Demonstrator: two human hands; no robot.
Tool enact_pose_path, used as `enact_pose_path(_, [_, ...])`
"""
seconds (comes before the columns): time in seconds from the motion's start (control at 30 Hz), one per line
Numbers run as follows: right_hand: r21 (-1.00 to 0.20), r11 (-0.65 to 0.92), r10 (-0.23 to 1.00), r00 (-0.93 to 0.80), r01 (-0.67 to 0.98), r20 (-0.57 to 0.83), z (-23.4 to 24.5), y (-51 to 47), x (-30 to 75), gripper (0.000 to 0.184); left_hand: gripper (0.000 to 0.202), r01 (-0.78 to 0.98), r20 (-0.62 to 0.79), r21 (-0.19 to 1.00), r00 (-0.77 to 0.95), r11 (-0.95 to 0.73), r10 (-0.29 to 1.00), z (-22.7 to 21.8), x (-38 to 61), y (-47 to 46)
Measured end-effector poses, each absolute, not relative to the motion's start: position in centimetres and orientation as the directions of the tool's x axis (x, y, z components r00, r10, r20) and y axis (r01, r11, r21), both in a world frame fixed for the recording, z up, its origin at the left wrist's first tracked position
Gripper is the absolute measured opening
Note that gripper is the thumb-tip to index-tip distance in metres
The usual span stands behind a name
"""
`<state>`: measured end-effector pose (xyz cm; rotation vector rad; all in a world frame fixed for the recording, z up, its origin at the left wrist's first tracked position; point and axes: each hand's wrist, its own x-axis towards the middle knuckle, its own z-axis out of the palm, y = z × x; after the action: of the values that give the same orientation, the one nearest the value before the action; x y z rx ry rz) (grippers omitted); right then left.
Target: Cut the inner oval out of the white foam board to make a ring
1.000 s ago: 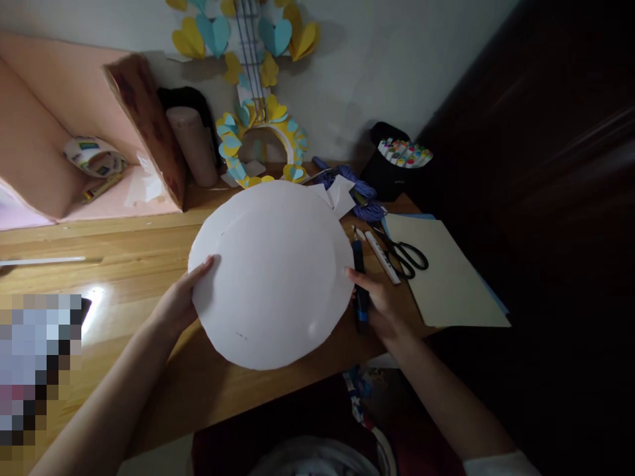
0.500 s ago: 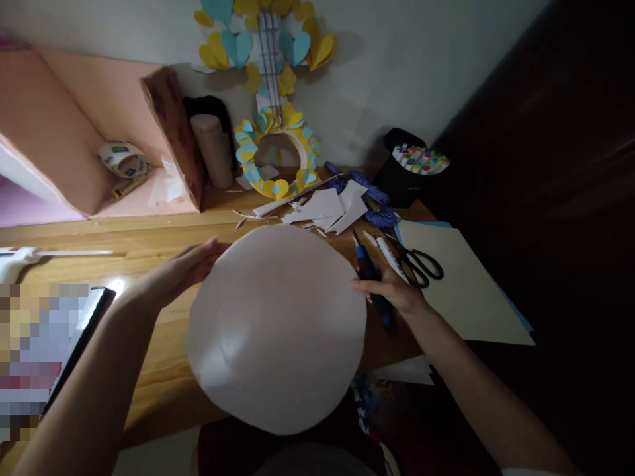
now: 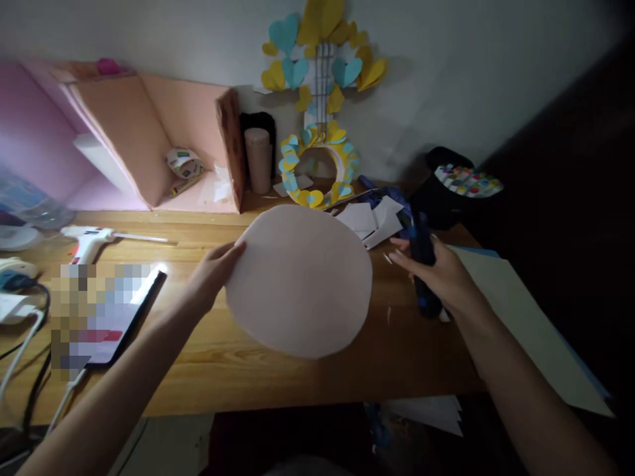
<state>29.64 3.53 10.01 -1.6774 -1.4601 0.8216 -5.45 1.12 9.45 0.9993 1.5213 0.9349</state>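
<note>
A large pale paper circle [image 3: 300, 281] hovers just above the wooden desk [image 3: 208, 370]. My left hand [image 3: 215, 271] pinches its left edge, thumb on top. My right hand [image 3: 441, 274] is off the circle, to its right, with fingers wrapped round a dark blue-tipped cutter [image 3: 424, 268]. The image is blurred by motion.
White paper scraps [image 3: 370, 221] and blue cord lie behind the circle. A paper-heart guitar decoration [image 3: 320, 132] leans on the wall. A marker case [image 3: 464, 182] stands at right, tan paper sheets [image 3: 530, 330] by the right edge. A glue gun [image 3: 92, 238], a tablet [image 3: 114, 311] and cables lie left.
The view has swung left. My right hand let go of the circle's right edge and lifted away with the cutter. My left hand alone now holds the circle, which moved away from me.
</note>
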Motion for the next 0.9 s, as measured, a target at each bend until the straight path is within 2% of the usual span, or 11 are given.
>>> enact_pose_path(0.1, [-0.845, -0.228, 0.974, 0.118, 0.483, -0.195, 7.3, 2.2, 29.7, 0.043, 0.038, -0.117, -0.395, 0.917, -0.133, 0.381, 0.909, 7.5, -5.9, -1.3])
enact_pose_path(0.2, [-0.835, -0.329, 0.938, 0.054, 0.442, -0.341, 4.8, 1.1, 28.7, 0.040, 0.031, -0.296, -0.448, 0.855, -0.012, 0.425, 0.894, 5.9, -5.4, -3.1])
enact_pose_path(0.3, [-0.843, -0.361, 0.925, 0.038, 0.399, -0.379, 3.6, 0.6, 27.6, 0.040, 0.028, -0.397, -0.476, 0.791, 0.078, 0.466, 0.876, 5.2, -5.0, -4.5])
enact_pose_path(0.37, [-0.835, -0.378, 0.917, 0.038, 0.400, -0.397, 3.3, 0.6, 27.2, 0.039, 0.029, -0.436, -0.490, 0.766, 0.081, 0.473, 0.868, 5.1, -4.7, -5.2])
enact_pose_path(0.57, [-0.763, -0.334, 0.925, 0.035, 0.554, -0.379, 3.1, 0.8, 27.1, 0.036, 0.028, -0.507, -0.512, 0.740, 0.003, 0.443, 0.859, 4.5, -3.9, -6.3])
enact_pose_path(0.7, [-0.621, -0.219, 0.965, 0.075, 0.753, -0.250, 2.5, 0.8, 27.1, 0.037, 0.028, -0.491, -0.487, 0.767, -0.028, 0.412, 0.873, 3.7, -3.5, -6.7])
enact_pose_path(0.8, [-0.418, -0.110, 0.994, 0.106, 0.902, -0.032, 2.2, 0.5, 26.4, 0.041, 0.032, -0.473, -0.490, 0.778, -0.048, 0.412, 0.870, 3.2, -3.0, -7.1])
enact_pose_path(0.9, [-0.251, 0.023, 0.983, 0.023, 0.968, 0.180, 2.8, -0.3, 24.9, 0.045, 0.034, -0.450, -0.492, 0.792, -0.070, 0.413, 0.868, 2.7, -2.1, -7.6])
